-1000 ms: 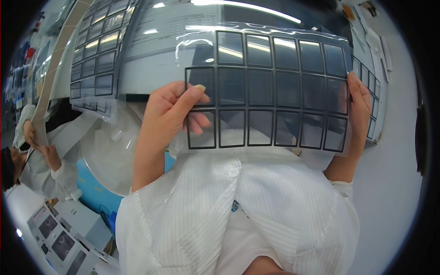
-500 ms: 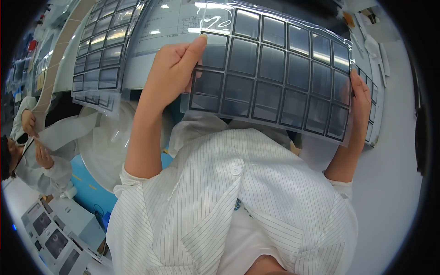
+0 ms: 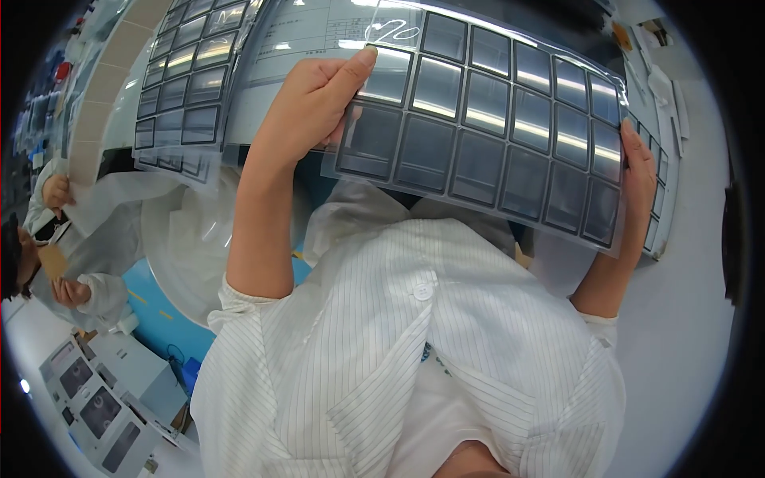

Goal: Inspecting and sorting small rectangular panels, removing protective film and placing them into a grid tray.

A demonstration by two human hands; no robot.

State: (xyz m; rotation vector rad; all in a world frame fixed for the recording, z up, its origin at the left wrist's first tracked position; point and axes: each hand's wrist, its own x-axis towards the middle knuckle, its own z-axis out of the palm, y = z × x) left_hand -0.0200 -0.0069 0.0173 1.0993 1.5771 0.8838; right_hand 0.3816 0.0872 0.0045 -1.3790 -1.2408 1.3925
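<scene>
A clear plastic sheet (image 3: 478, 119) with rows of dark-framed rectangular panels is held up in front of my chest, tilted, with light bands reflecting across it. My left hand (image 3: 312, 107) pinches its left edge, thumb on the top face and fingers underneath. At the opposite edge my right hand (image 3: 637, 171) grips the sheet, its fingers partly hidden behind it. Handwritten marks show on the clear strip at the sheet's upper left corner.
Similar panelled sheets (image 3: 187, 88) lie on the table's left, beside a printed paper (image 3: 299, 40). More panels show past my right hand. A round whitish container (image 3: 191, 247) stands below left. A co-worker (image 3: 76, 231) is at far left, above boxy equipment (image 3: 100, 406).
The sheet and both my hands have shifted slightly right in view, and the light bands on the panels have moved lower. The co-worker's hands have moved apart.
</scene>
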